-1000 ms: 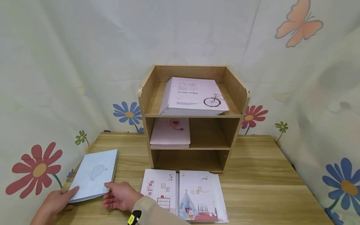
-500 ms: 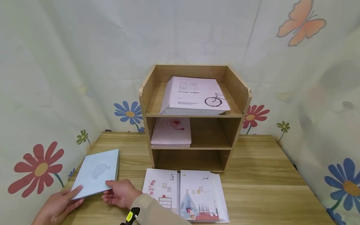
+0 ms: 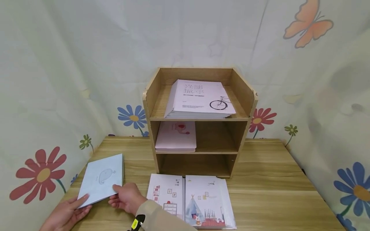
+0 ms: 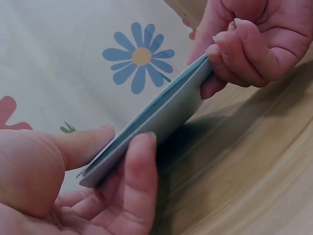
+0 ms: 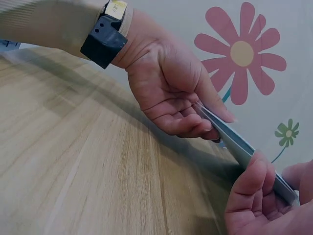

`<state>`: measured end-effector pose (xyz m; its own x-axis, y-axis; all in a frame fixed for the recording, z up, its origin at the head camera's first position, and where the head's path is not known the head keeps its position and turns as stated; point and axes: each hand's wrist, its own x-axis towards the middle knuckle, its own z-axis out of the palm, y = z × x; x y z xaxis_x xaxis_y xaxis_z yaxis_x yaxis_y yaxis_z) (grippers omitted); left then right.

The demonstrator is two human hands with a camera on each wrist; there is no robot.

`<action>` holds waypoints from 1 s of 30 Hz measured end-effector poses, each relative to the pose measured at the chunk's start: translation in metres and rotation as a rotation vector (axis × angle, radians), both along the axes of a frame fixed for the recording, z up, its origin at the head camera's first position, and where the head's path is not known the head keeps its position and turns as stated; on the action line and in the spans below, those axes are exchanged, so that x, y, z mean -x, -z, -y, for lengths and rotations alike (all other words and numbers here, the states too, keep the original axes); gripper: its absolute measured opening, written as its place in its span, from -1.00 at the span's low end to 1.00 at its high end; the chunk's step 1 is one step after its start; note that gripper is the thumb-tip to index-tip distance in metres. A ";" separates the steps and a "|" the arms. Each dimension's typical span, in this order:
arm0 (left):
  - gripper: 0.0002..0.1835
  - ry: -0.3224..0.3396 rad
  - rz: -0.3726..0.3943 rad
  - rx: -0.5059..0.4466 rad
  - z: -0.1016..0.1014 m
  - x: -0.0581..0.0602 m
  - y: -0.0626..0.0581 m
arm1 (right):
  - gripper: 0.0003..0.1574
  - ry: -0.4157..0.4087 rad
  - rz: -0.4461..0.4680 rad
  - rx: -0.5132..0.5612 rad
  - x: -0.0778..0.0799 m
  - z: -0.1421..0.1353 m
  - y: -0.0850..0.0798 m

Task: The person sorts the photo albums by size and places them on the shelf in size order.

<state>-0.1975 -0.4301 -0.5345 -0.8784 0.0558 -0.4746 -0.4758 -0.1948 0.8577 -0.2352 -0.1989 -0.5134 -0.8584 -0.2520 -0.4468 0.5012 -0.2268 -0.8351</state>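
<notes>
Both hands hold a pale blue notebook (image 3: 99,178) with a whale drawing on its cover, tilted above the left side of the table. My left hand (image 3: 67,213) pinches its near left corner, thumb on top and fingers beneath. At the near right corner my right hand (image 3: 127,197) grips it the same way, the other fingers curled under. The left wrist view shows a narrow gap along the edge of the notebook (image 4: 146,120), between its covers. In the right wrist view, the right hand (image 5: 168,83) and left hand (image 5: 259,200) grip opposite ends of that edge.
A wooden shelf (image 3: 196,152) stands at the back of the table (image 3: 268,199). White books (image 3: 202,98) with a bicycle print lie on top; pink notebooks (image 3: 176,136) fill the middle tier's left. In front lie two stacks of illustrated books, the left stack (image 3: 164,192) and right stack (image 3: 203,199).
The notebook has shifted slightly right with both hands. My left hand's fingers have come further under its near left corner. The shelf and book stacks have stayed in place.
</notes>
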 end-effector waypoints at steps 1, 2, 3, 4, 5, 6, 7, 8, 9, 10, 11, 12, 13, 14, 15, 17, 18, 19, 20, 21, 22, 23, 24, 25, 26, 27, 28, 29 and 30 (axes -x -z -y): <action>-0.83 -0.025 0.001 0.032 -0.002 0.000 0.000 | -0.71 -0.002 -0.007 -0.004 0.000 -0.001 0.001; -0.84 -0.044 0.000 0.061 -0.004 -0.001 0.000 | -0.70 -0.003 -0.014 -0.008 0.000 -0.001 0.001; -0.84 -0.069 0.002 0.089 -0.006 -0.001 0.000 | -0.70 -0.001 -0.022 -0.009 0.000 -0.002 0.001; -0.84 -0.091 0.003 0.116 -0.007 -0.001 0.001 | -0.70 0.001 -0.029 -0.012 0.000 -0.002 0.002; -0.84 -0.105 0.003 0.145 -0.009 -0.002 0.000 | -0.70 0.003 -0.037 -0.014 0.000 -0.003 0.003; -0.84 -0.104 -0.004 0.165 -0.010 -0.002 0.000 | -0.70 0.004 -0.044 -0.019 0.000 -0.004 0.003; -0.84 -0.108 -0.008 0.182 -0.012 -0.002 0.000 | -0.70 0.006 -0.051 -0.020 0.001 -0.004 0.004; -0.83 -0.118 -0.012 0.193 -0.013 -0.003 -0.001 | -0.70 0.010 -0.058 -0.020 0.001 -0.005 0.004; -0.83 -0.129 -0.016 0.202 -0.014 -0.003 -0.001 | -0.70 0.014 -0.064 -0.020 0.001 -0.006 0.004; -0.83 -0.135 -0.023 0.207 -0.015 -0.003 -0.001 | -0.70 0.020 -0.071 -0.020 0.002 -0.007 0.004; -0.84 -0.138 -0.031 0.211 -0.017 -0.003 -0.002 | -0.71 0.029 -0.082 -0.020 0.002 -0.008 0.004; -0.85 -0.140 -0.040 0.215 -0.018 -0.004 -0.003 | -0.72 0.039 -0.094 -0.019 0.003 -0.009 0.005; -0.86 -0.149 -0.046 0.222 -0.020 -0.004 -0.003 | -0.72 0.051 -0.104 -0.016 0.003 -0.010 0.004; -0.86 -0.161 -0.051 0.224 -0.021 -0.004 -0.004 | -0.73 0.064 -0.115 -0.014 0.004 -0.011 0.004; -0.87 -0.167 -0.059 0.228 -0.023 -0.004 -0.005 | -0.74 0.075 -0.127 -0.012 0.005 -0.012 0.004; -0.90 -0.174 -0.074 0.241 -0.027 -0.005 -0.007 | -0.76 0.096 -0.156 -0.016 0.006 -0.013 0.004; -0.90 -0.187 -0.079 0.248 -0.029 -0.005 -0.008 | -0.77 0.103 -0.167 -0.017 0.007 -0.014 0.004; -0.88 -0.202 -0.084 0.259 -0.031 -0.005 -0.009 | -0.78 0.109 -0.171 -0.015 0.007 -0.015 0.004; -0.83 -0.217 -0.093 0.278 -0.033 -0.005 -0.010 | -0.80 0.112 -0.180 -0.014 0.008 -0.016 0.004; -0.76 -0.230 -0.104 0.305 -0.035 -0.004 -0.011 | -0.81 0.113 -0.188 -0.012 0.008 -0.017 0.004; -0.65 -0.243 -0.113 0.336 -0.038 -0.004 -0.012 | -0.82 0.113 -0.193 -0.007 0.009 -0.018 0.004; -0.55 -0.259 -0.124 0.362 -0.040 -0.003 -0.013 | -0.83 0.112 -0.197 -0.001 0.009 -0.019 0.004; -0.45 -0.274 -0.127 0.398 -0.042 -0.003 -0.014 | -0.83 0.111 -0.199 0.008 0.010 -0.021 0.003; -0.34 -0.282 -0.136 0.427 -0.045 -0.003 -0.015 | -0.84 0.106 -0.206 0.017 0.010 -0.022 0.002; -0.25 -0.290 -0.148 0.452 -0.047 -0.003 -0.015 | -0.85 0.104 -0.217 0.023 0.011 -0.023 0.001; -0.20 -0.303 -0.156 0.456 -0.049 -0.002 -0.017 | -0.86 0.104 -0.227 0.029 0.011 -0.025 0.000; -0.20 -0.316 -0.167 0.454 -0.051 -0.003 -0.018 | -0.87 0.106 -0.239 0.033 0.012 -0.027 -0.002; -0.21 -0.326 -0.185 0.446 -0.053 -0.003 -0.018 | -0.88 0.108 -0.256 0.030 0.012 -0.029 -0.004; -0.28 -0.333 -0.203 0.439 -0.054 -0.003 -0.019 | -0.89 0.111 -0.274 0.027 0.013 -0.031 -0.005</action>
<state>-0.1943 -0.3757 -0.5151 -0.8907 -0.4027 -0.2109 -0.2671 0.0881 0.9596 -0.2480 -0.1678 -0.5082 -0.9691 -0.1584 -0.1889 0.2288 -0.2920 -0.9287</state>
